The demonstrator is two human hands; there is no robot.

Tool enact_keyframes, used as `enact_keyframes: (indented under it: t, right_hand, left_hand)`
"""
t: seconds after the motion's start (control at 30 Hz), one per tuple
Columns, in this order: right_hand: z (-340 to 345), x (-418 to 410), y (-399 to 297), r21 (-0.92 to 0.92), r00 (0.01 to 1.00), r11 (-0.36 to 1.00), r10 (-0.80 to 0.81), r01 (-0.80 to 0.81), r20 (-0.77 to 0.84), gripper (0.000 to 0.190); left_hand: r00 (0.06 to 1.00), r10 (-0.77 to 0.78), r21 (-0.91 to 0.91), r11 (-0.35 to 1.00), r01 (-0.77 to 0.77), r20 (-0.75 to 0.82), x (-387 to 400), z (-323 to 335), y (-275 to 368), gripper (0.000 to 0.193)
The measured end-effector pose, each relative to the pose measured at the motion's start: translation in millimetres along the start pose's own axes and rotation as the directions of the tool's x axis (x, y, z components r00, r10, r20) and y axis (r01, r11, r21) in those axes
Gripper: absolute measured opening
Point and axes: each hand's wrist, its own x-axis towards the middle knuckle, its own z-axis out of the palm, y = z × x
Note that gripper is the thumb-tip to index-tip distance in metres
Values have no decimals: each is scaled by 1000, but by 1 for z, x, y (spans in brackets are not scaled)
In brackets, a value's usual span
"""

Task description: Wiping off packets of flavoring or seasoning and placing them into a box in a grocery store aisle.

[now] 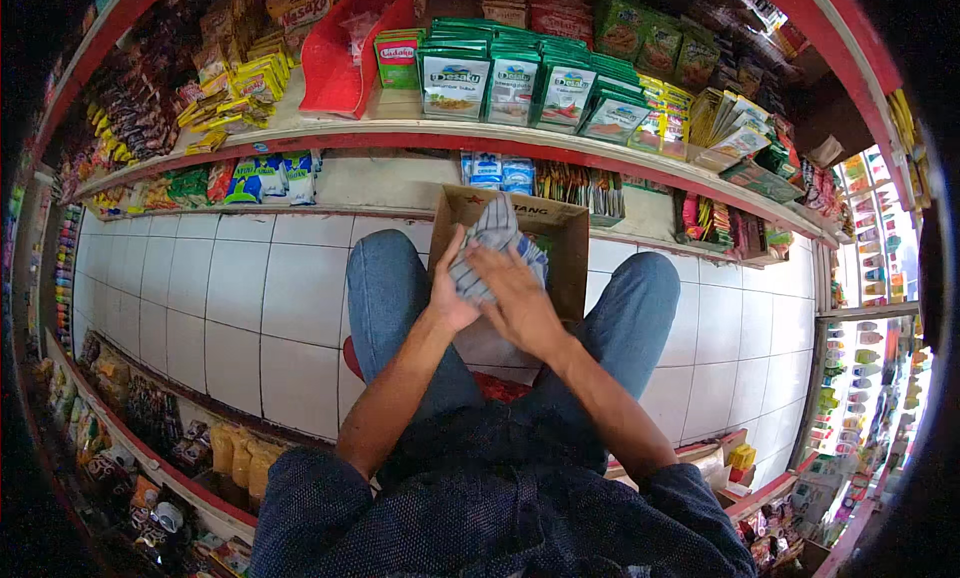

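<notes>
A white cloth (495, 225) with dark stripes and a blue patterned part is bunched between my two hands. Under its left side, my left hand (455, 289) supports it with the palm turned up. My right hand (519, 296) lies flat over the cloth, its fingers pressing it against the left palm. Whether anything is wrapped inside the folds is hidden. Both hands are above an open cardboard box (568, 274) that stands between my knees. The cloth and hands cover most of the box's inside; a bit of green shows in it.
Ahead, a red-edged shelf (360, 139) bears green seasoning sachets (454, 79), yellow sachets (259, 79) and a red plastic scoop-shaped bin (337, 67). Blue-and-white packets (274, 176) sit on the lower shelf. White floor tiles (300, 293) surround me. More stocked shelves (165, 465) stand behind, left and right.
</notes>
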Motion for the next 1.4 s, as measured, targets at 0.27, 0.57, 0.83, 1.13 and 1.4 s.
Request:
enact_keyframes:
  t: [0.27, 0.57, 0.83, 1.13, 1.4]
  right_hand:
    - [-18, 28, 22, -76, 992, 993, 80, -87, -93, 55]
    - [-46, 16, 51, 270, 775, 878, 476, -395, -416, 36]
    - [-59, 3, 64, 438, 640, 830, 549, -345, -537, 44]
    - [-55, -3, 51, 271, 701, 869, 494, -414, -514, 38]
    - [-62, 5, 31, 305, 742, 810, 583, -500, -332, 35]
  left_hand:
    - [1000, 9, 139, 990, -5, -23, 1, -45, 0, 51]
    - [992, -113, 380, 916, 127, -59, 1, 31, -10, 50]
    - [959, 249, 906, 422, 17, -134, -15, 26, 15, 27]
    - [868, 497, 979, 169, -113, 15, -34, 59, 75, 19]
    - [516, 660, 813, -568, -132, 545, -13, 133, 158, 20]
